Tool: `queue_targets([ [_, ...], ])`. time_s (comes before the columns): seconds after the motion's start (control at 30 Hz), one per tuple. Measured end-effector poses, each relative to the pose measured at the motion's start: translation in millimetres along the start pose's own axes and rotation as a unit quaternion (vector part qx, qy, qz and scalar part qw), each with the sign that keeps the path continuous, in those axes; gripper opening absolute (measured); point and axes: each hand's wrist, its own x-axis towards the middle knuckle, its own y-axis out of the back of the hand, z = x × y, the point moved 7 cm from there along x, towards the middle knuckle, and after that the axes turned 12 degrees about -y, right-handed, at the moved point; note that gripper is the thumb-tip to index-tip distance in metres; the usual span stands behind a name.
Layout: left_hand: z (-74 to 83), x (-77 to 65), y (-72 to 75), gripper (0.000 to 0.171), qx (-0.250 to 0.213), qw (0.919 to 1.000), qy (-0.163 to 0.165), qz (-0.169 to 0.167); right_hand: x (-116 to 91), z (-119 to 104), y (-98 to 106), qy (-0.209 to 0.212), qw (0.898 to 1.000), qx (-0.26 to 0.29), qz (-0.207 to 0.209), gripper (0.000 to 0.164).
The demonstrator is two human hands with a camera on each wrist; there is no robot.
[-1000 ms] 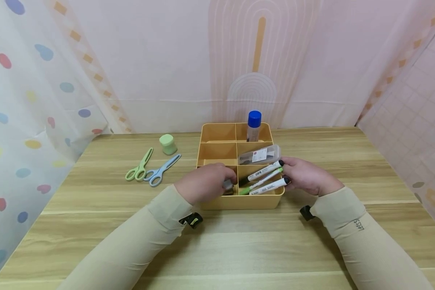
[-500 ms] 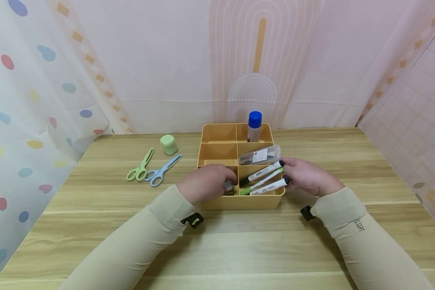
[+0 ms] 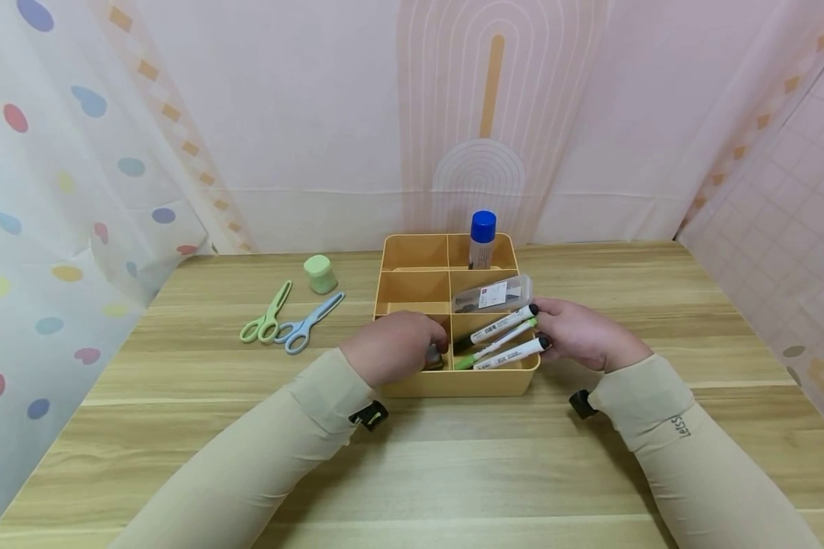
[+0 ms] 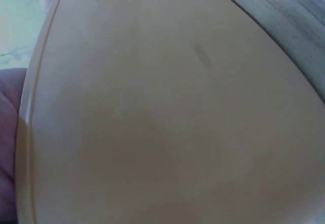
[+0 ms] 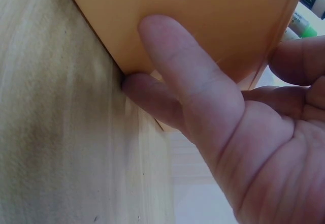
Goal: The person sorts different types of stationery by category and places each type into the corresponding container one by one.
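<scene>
A yellow-orange organizer box [image 3: 460, 383] with several compartments stands on the table. My left hand [image 3: 391, 347] reaches down into its front left compartment, fingers bent beside a small grey object [image 3: 434, 357]. The fingertips are hidden, so a grip on it cannot be made out. In the left wrist view the box's front wall [image 4: 167, 102] fills most of the picture. My right hand [image 3: 584, 332] rests against the box's right side; in the right wrist view, extended fingers [image 5: 172, 41] touch the outer wall. White markers [image 3: 511, 354] and a green-white pen [image 3: 501, 341] lean in the front right compartment.
A clear plastic case [image 3: 493, 295] lies in the middle right compartment. Behind it stands a blue-capped tube [image 3: 482, 240]. Left of the box lie green scissors [image 3: 268, 314], blue scissors [image 3: 309, 323] and a light green waisted piece [image 3: 320, 274]. A patterned curtain [image 3: 302, 122] hangs behind the table.
My left hand has shifted very slightly to the right and covers a little more of the grey object. The right hand and the box stay in place.
</scene>
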Motion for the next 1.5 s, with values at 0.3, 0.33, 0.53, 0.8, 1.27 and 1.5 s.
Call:
queue_targets([
  [0.3, 2.3, 0.8, 0.1, 0.014, 0.007, 1.0000, 0.000, -0.006, -2, -2, -1, 0.002, 1.000, 0.004, -0.004, 0.055],
  [0.33, 2.7, 0.7, 0.2, 0.014, 0.008, 0.9999, 0.001, -0.007, -1, -1, -1, 0.001, 1.000, 0.004, -0.005, 0.055],
  [0.53, 4.5, -0.2, 1.0, 0.014, 0.009, 0.9999, 0.003, -0.008, -3, -2, -1, 0.000, 1.000, 0.001, -0.003, 0.055],
  [0.8, 2.1, 0.2, 0.0, 0.010, 0.006, 0.9999, -0.006, 0.008, -2, -1, -1, -0.002, 1.000, 0.004, -0.003, 0.055],
  [1.27, 2.2, -5.8, 3.8, 0.007, 0.021, 0.9986, -0.005, 0.047, 0, -1, -2, 0.000, 1.000, 0.008, -0.006, 0.054],
  [1.5, 5.8, -15.3, 11.6, 0.015, 0.059, 0.9941, -0.026, 0.087, -1, -1, -2, -0.001, 1.000, 0.004, -0.003, 0.054],
])
